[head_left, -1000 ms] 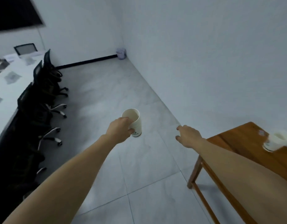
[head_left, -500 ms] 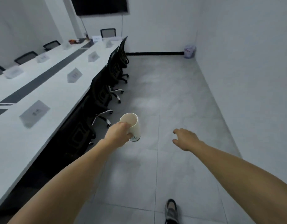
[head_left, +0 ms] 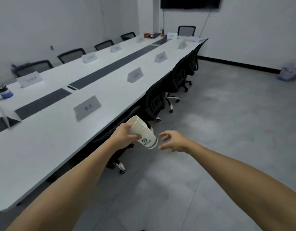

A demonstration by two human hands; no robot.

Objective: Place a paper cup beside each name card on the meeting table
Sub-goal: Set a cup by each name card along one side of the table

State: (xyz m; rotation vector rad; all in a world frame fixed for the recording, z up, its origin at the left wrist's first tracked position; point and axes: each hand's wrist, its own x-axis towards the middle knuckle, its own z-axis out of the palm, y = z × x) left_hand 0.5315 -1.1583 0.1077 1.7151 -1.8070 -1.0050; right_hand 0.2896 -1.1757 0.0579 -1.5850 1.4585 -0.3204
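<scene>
My left hand [head_left: 125,135] grips a stack of nested white paper cups [head_left: 142,132] with a green logo, tilted with its mouth up and to the left, just off the near edge of the long white meeting table [head_left: 49,147]. My right hand [head_left: 174,141] hovers to the right of the stack's base, fingers spread and holding nothing. Several folded name cards stand on the table; the nearest name card [head_left: 86,107] is up and left of the cups, a second name card [head_left: 135,75] farther along. No cup stands beside any card that I see.
Black office chairs [head_left: 179,75] are tucked in along the table's near side, with more chairs on the far side. A blue bottle [head_left: 4,92] stands at the table's left. A small bin [head_left: 288,74] sits by the far right wall. A grey tiled floor spreads to the right.
The view has swung left, so the table now fills the left half. The cups tilted over in my left hand, and my right hand moved closer to their base.
</scene>
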